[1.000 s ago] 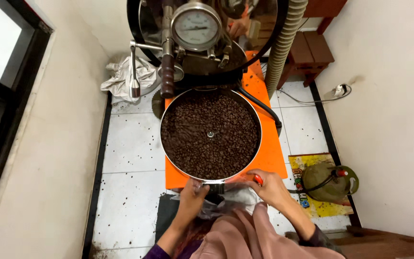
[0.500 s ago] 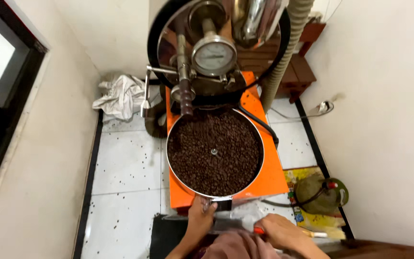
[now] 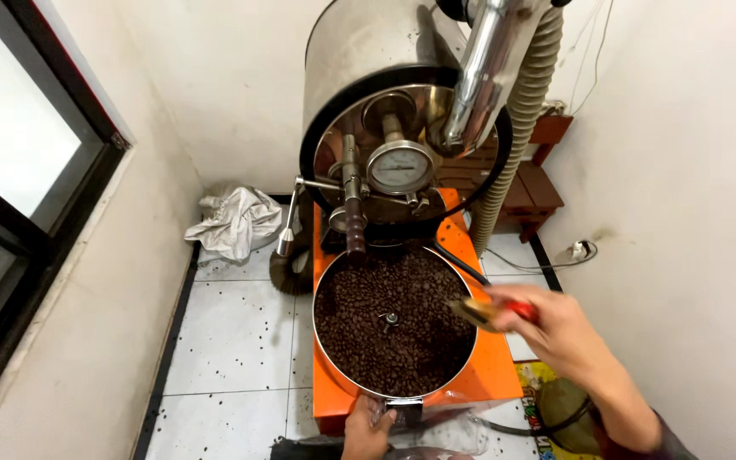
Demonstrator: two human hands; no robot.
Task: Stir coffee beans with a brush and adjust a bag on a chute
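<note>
Right hand (image 3: 560, 332): risen from the near rim; pinching a red-handled brush (image 3: 491, 312) (blurred, probably) over the cooling tray's (image 3: 470, 294) right edge.
Left hand (image 3: 366, 426): stays at the near rim, clasping a clear bag (image 3: 445, 422).
Beans (image 3: 393, 319): fill the tray.
Meaning: sweeping seems next.

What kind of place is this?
Probably a small coffee roasting room: a drum roaster with a dial gauge stands over a round cooling tray full of dark roasted beans.

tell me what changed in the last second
The right hand rose from the tray's near edge to its right rim, holding a red-handled brush. The left hand stayed at the front chute with the clear bag. The beans still fill the tray.
</note>
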